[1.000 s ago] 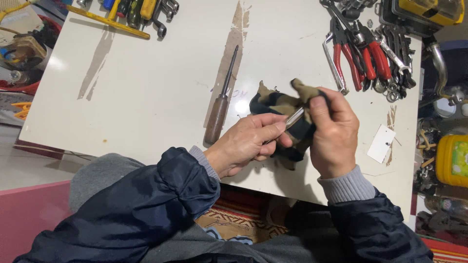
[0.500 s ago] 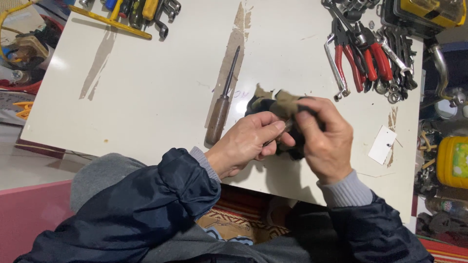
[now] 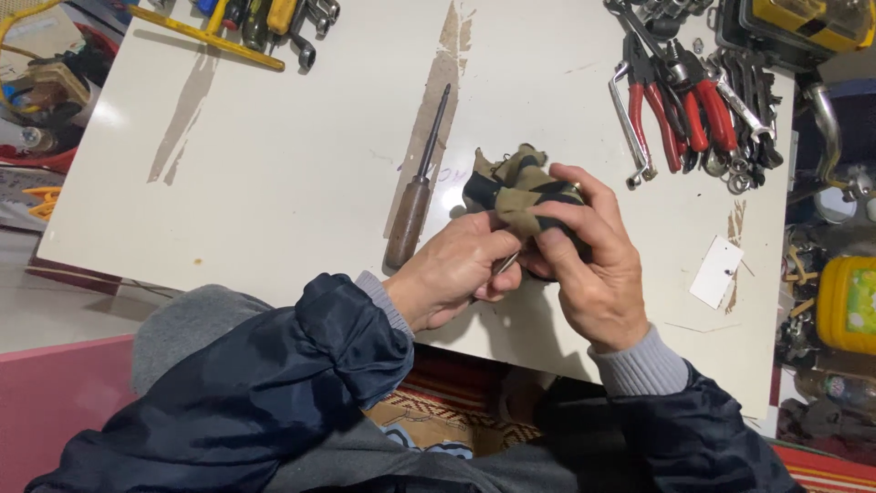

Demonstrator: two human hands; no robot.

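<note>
My right hand [image 3: 584, 265] grips a small black object wrapped in olive-green cloth [image 3: 516, 187] just above the white table's [image 3: 274, 173] near edge. My left hand [image 3: 456, 269] pinches a thin metal tool [image 3: 507, 263] whose tip goes under the cloth bundle, close against my right fingers. Most of the tool is hidden inside my fist. Both arms wear dark blue jacket sleeves with grey cuffs.
A wooden-handled screwdriver [image 3: 415, 196] lies left of my hands. Red-handled pliers [image 3: 680, 100] and several wrenches crowd the far right corner. More tools and a yellow bar [image 3: 205, 36] line the far left edge. A white tag [image 3: 716, 272] lies right. A yellow box [image 3: 849, 306] sits off-table.
My hands and the cloth-wrapped object have drawn together and turned. The thin metal tool, once showing between my hands, is now mostly hidden in my left fist.
</note>
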